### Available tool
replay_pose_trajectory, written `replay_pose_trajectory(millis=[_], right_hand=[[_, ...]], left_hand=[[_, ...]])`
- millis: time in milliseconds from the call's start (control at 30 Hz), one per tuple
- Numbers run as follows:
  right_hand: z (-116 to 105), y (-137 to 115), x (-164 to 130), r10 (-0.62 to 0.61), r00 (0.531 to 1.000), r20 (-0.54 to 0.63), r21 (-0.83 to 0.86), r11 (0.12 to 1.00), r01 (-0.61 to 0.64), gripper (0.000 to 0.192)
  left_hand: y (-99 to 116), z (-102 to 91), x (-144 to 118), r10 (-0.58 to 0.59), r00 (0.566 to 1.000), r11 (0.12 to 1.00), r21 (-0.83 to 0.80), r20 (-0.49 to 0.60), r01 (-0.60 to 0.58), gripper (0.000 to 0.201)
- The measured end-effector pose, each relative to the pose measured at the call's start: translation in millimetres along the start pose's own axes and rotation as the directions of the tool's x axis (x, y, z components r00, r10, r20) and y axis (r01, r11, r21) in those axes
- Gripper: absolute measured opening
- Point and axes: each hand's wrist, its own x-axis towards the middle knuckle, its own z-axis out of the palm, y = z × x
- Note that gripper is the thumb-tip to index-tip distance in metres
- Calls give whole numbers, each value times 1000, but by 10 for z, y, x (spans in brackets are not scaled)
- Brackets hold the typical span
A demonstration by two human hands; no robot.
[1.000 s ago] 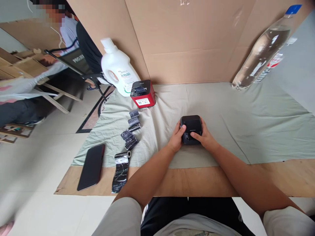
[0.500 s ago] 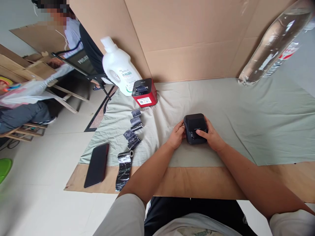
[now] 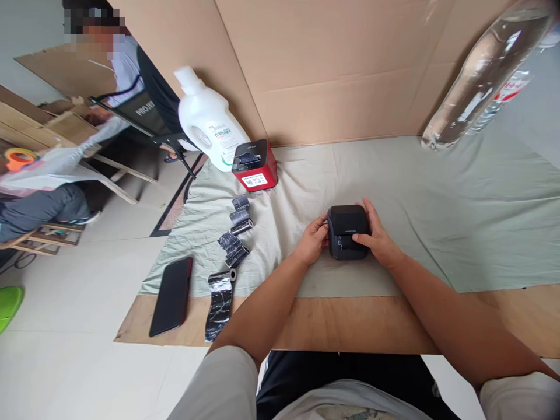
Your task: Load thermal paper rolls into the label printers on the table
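On the cloth in front of me sits a small black label printer [image 3: 349, 220] with rounded corners, its lid down. My left hand [image 3: 314, 238] is closed against its left side, fingertips partly hidden behind the body. Along the right side my right hand [image 3: 378, 236] grips it, the thumb lying on the front of its upper face. To the left, several unrolled strips of shiny black film lie in a line, the nearest being a black roll [image 3: 221, 297] by the table edge. Behind them stands a red and black printer [image 3: 255, 165].
A white detergent bottle [image 3: 212, 119] stands behind the red printer. A dark phone [image 3: 171, 296] lies near the front left edge. Large clear bottles [image 3: 485, 76] lean at the back right. Cardboard [image 3: 336, 70] walls the back. At far left a person [image 3: 125, 64] sits beyond a folding chair.
My right hand's fingers have loosened slightly and lifted along the printer's side, with the thumb shifted a little right. The printer and my left hand stay nearly in place.
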Motion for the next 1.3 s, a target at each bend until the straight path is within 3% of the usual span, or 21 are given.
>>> replay_pose_trajectory(millis=[100,200,300,400,533,700,800,900,1000,1067,1133,1200,1300], right_hand=[[-48,-44,-13,-79,996,-32,-122,990,75,86],[-70,-71,0,-131,977,-166,-203,975,96,66],[-83,-61,36,-100,935,-339,-272,962,4,66],[-86,-33,68,-34,908,-417,-332,936,-118,70],[-69,-7,80,5,913,-408,-430,881,-197,73],[-41,1,82,-63,949,-307,-602,785,-143,73],[-35,-2,95,-109,959,-261,-668,738,-98,72],[-38,-2,107,-120,964,-235,-675,734,-73,73],[-40,5,107,-97,965,-242,-661,745,-91,73],[-40,13,102,-90,964,-250,-655,749,-100,72],[-43,21,96,-92,964,-251,-643,760,-95,71],[-46,26,91,-101,963,-251,-622,779,-80,70],[-50,24,87,-118,961,-251,-588,807,-54,69]], left_hand=[[7,0,-31,-4,1000,1000,11,-26,4,66],[12,10,-82,14,1000,996,86,-12,-13,64],[16,62,-145,8,1000,979,203,28,-14,52],[18,149,-211,67,998,931,360,-9,-59,36],[41,242,-278,182,980,756,648,-78,-89,31],[84,215,-274,296,950,387,922,-98,-26,39],[100,178,-266,393,915,321,946,-95,-39,40],[138,192,-310,496,867,279,938,42,-205,34],[179,252,-372,441,860,188,911,256,-368,35],[181,284,-387,346,890,166,915,296,-368,40],[156,292,-371,296,914,177,925,276,-336,27],[116,275,-332,310,919,210,925,243,-315,12],[65,230,-274,364,909,284,906,201,-314,4]])
